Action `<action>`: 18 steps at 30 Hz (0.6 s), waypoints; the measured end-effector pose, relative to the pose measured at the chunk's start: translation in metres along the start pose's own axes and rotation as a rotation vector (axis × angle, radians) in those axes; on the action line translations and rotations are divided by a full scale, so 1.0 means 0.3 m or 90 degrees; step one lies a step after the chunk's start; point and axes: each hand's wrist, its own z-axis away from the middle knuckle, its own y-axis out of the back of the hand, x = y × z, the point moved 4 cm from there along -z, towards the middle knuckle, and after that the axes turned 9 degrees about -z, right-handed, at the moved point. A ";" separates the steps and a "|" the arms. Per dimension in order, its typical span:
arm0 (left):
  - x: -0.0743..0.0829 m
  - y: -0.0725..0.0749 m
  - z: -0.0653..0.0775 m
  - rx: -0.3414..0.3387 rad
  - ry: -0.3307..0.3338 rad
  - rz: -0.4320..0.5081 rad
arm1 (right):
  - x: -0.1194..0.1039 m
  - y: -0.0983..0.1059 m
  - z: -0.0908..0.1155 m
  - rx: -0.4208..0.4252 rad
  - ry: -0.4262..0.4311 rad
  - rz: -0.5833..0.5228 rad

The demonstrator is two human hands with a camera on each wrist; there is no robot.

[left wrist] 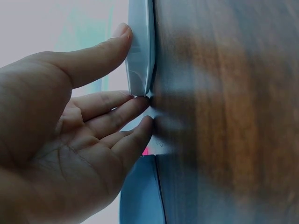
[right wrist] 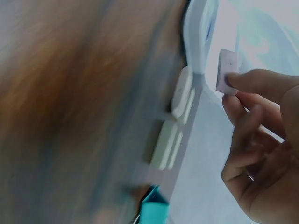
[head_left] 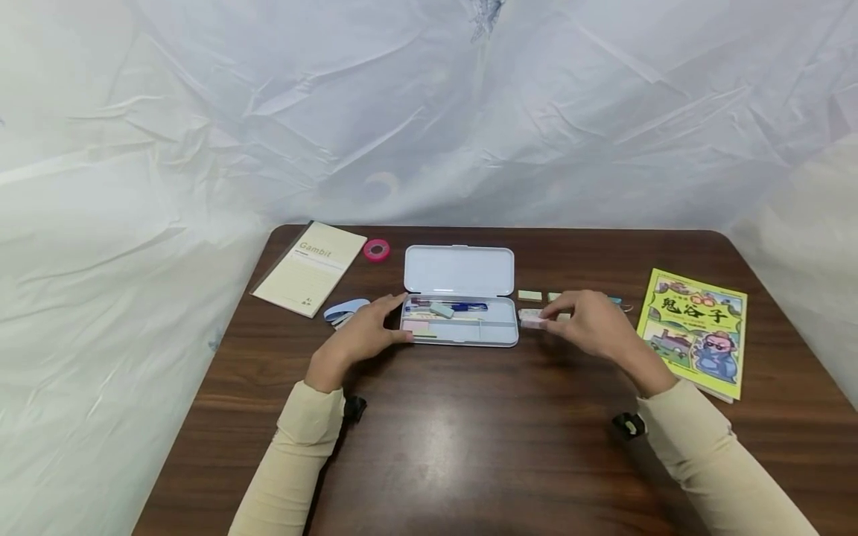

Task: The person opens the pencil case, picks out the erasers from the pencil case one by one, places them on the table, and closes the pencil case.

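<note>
The right hand (head_left: 593, 324) is pinching a small pale pink eraser block (head_left: 532, 321) between thumb and fingertips, holding it just beside the right end of the open white plastic pencil case (head_left: 459, 294). The left hand (head_left: 367, 333) is lying open, its straight fingers (left wrist: 122, 117) and thumb touching the case's left end. Small pale blocks (right wrist: 175, 121) are lying on the dark wooden table (head_left: 469, 432) near the right hand, and a yellow illustrated book (head_left: 697, 331) is resting farther right.

The open case (head_left: 459, 320) lies in the middle of the worktop (head_left: 469, 432), between my hands. The notebook (head_left: 310, 268), tape (head_left: 377, 250) and stapler (head_left: 345, 310) lie to its left, the book (head_left: 697, 333) far right.
</note>
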 end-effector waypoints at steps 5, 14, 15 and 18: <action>0.000 0.003 -0.001 -0.001 0.003 0.001 | 0.042 -0.007 0.010 -0.040 0.001 -0.012; -0.012 -0.005 -0.010 0.002 -0.013 -0.009 | 0.089 -0.038 0.005 -0.056 0.002 -0.009; -0.014 -0.006 -0.010 0.002 -0.011 -0.009 | 0.091 -0.039 0.005 -0.054 -0.002 -0.007; -0.014 -0.006 -0.010 0.004 -0.010 -0.010 | 0.096 -0.042 0.001 -0.046 -0.012 -0.001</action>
